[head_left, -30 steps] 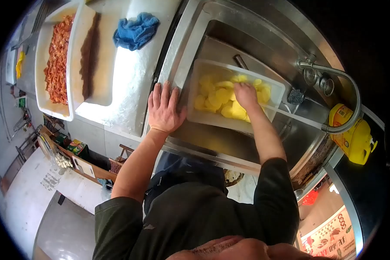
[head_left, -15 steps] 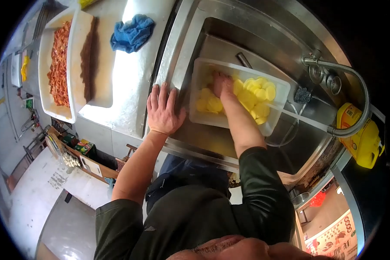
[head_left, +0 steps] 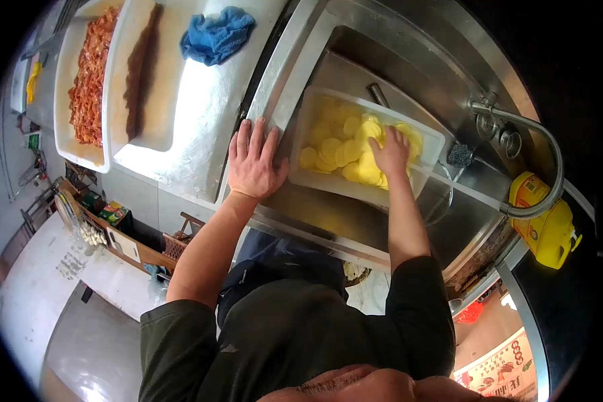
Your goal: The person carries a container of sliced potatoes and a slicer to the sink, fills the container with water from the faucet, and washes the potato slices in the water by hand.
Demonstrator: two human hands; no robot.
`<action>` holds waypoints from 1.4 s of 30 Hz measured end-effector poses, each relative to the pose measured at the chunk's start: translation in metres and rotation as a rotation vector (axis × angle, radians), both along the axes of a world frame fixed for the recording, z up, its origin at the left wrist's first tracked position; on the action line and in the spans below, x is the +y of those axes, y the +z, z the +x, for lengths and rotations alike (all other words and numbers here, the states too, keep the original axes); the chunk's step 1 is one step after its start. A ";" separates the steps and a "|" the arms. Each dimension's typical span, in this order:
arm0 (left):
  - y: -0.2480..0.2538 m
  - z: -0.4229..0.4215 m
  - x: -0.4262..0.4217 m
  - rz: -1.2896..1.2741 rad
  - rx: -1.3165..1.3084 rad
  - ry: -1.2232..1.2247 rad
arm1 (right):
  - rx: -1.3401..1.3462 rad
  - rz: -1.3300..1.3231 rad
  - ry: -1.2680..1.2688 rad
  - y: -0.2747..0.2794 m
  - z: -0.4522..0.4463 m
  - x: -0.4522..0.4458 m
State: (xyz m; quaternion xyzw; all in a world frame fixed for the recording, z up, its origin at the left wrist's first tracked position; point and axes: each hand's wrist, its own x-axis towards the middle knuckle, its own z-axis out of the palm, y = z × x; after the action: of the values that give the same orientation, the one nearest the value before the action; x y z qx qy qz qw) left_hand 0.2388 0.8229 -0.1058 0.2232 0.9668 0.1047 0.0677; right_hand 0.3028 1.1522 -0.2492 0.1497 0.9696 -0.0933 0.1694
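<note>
A translucent white plastic tub (head_left: 301, 157) stands in the steel sink, holding water and many round yellow slices (head_left: 345, 153) that look like potato. My right hand (head_left: 391, 153) is over the heap at the tub's right half, thumb apart from the fingers, fingertips touching the slices. No slice shows lifted in it. My left hand (head_left: 253, 161) lies flat on the sink's front-left rim, fingers spread, beside the tub and holding nothing. From the curved faucet (head_left: 561, 161), a stream of water (head_left: 462, 181) runs into the tub's right side.
A blue cloth (head_left: 218, 35) lies on the steel counter (head_left: 208, 107) at left. Further left are a tub of red-sauced meat (head_left: 92, 80) and a second white tub (head_left: 161, 127). A scouring pad (head_left: 459, 155) and a yellow jug (head_left: 543, 221) are at right.
My right hand has moved right, from the left part of the tub onto the slices at its right half. More slices now show at left. My left hand stays on the rim.
</note>
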 end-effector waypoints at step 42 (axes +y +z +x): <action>-0.003 0.000 0.001 0.040 0.033 -0.007 | 0.012 -0.396 -0.262 -0.037 0.016 -0.035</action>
State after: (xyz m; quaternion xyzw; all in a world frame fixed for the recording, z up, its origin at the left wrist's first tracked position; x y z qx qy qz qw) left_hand 0.2386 0.8235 -0.1092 0.2295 0.9647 0.1202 0.0477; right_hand 0.3185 1.1173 -0.2865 0.2376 0.9057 -0.3038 0.1761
